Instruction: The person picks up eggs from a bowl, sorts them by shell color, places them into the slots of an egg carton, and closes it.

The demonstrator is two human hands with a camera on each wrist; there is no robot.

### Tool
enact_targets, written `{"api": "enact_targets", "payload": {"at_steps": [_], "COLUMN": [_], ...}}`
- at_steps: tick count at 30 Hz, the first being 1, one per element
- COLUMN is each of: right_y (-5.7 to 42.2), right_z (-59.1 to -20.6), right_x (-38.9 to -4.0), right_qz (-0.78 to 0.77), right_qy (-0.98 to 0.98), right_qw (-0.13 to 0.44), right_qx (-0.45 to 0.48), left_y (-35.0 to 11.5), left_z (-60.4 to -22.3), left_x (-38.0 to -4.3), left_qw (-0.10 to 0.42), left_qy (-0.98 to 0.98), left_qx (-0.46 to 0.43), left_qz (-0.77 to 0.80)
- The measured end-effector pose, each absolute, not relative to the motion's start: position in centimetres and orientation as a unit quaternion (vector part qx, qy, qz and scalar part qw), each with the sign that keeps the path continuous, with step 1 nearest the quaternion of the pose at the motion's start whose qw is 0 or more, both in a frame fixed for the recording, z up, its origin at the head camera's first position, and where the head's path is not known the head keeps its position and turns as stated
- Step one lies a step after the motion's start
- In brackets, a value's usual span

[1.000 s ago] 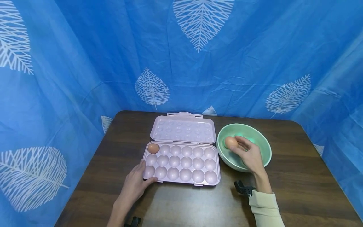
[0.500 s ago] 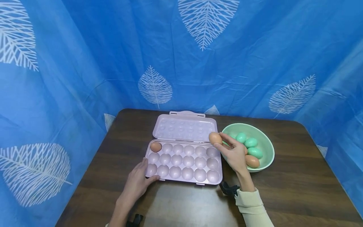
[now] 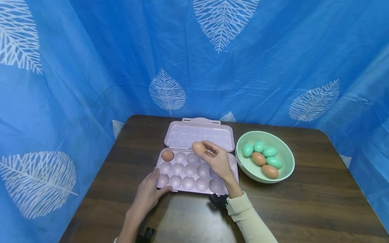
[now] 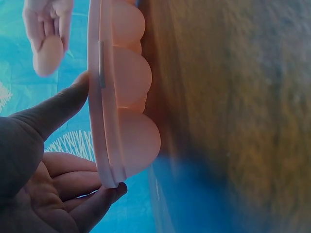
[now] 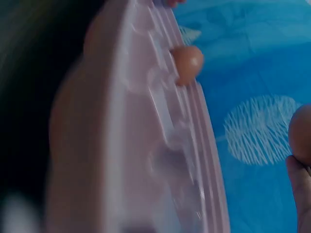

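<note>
A pale pink egg tray lies on the table with its lid folded back. My left hand holds the tray's near left corner; in the left wrist view the thumb is at one edge and the fingers lie around the corner. One brown egg sits in the far left cup, also seen standing up from the tray in the right wrist view. Over the tray's back row my right hand pinches another brown egg between thumb and fingertips.
A light green bowl stands right of the tray, with several green eggs and two brown eggs inside. Everything rests on a dark wooden table. A blue leaf-patterned curtain hangs behind and at both sides.
My right hand has lifted the brown egg out of the bowl and carried it left, over the tray. The left hand stays at the tray's corner. The view has shifted slightly.
</note>
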State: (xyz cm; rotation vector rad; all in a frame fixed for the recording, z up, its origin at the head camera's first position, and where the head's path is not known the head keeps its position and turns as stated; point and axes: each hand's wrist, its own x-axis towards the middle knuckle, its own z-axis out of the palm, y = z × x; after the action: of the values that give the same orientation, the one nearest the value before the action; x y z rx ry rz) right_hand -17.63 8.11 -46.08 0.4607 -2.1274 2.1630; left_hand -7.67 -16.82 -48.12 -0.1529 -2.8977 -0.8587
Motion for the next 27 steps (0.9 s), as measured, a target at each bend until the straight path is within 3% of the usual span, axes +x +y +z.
{"api": "enact_targets", "payload": {"at_steps": [9, 18, 27], "right_y": [4.0, 1.3, -0.6], "right_z": [-44.2, -48.7, -49.7], "right_x": [-16.7, -18.7, -18.9], "right_qz": [0.686, 0.675, 0.620], "right_qy": [-0.707, -0.721, -0.766], "right_qw": [-0.009, -0.027, -0.053], "right_qx": [0.169, 0.154, 0.162], "left_y": [-16.8, -16.7, -17.0], "left_z": [-48.3, -48.3, -48.4], "left_x": [-7.8, -7.8, -7.7], "left_qw": [0.052, 0.049, 0.054], "left_qy": [-0.957, -0.958, -0.955], "left_qx": [-0.047, -0.054, -0.048], "left_qz": [-0.282, -0.278, -0.286]}}
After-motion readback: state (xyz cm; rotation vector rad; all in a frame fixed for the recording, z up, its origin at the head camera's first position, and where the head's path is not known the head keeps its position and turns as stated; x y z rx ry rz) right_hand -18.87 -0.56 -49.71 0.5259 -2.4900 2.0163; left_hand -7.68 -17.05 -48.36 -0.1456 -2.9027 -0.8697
